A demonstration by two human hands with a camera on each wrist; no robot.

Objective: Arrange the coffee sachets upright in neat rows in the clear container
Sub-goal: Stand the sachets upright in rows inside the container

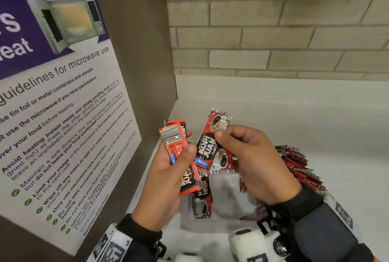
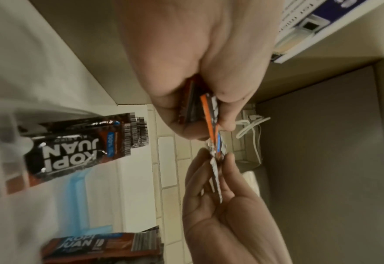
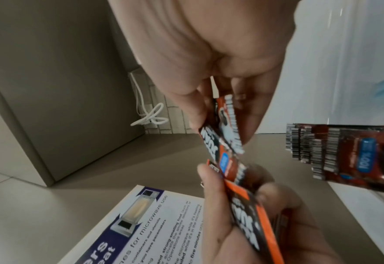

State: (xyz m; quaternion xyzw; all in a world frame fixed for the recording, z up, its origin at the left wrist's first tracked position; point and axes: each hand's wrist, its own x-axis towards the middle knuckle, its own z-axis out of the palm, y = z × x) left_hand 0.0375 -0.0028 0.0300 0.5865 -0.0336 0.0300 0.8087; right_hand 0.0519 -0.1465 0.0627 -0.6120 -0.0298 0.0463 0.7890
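My left hand (image 1: 186, 146) grips a small stack of red and black coffee sachets (image 1: 179, 156), thumb across their printed backs. My right hand (image 1: 222, 135) pinches one Kopi Juan sachet (image 1: 207, 146) by its upper part, face toward me, its lower end beside the stack. Both hands hover over the clear container (image 1: 225, 190). Inside it one sachet (image 1: 202, 202) leans at the left, and a row of upright sachets (image 1: 299, 167) stands at the right. The left wrist view shows the stack edge-on (image 2: 205, 110); the right wrist view shows the single sachet (image 3: 228, 135).
A brown side panel with a microwave-guidelines poster (image 1: 63, 114) stands close on the left. A brick wall (image 1: 273, 30) rises behind the white counter (image 1: 315, 114). A looped white cable (image 3: 150, 117) hangs by the back corner.
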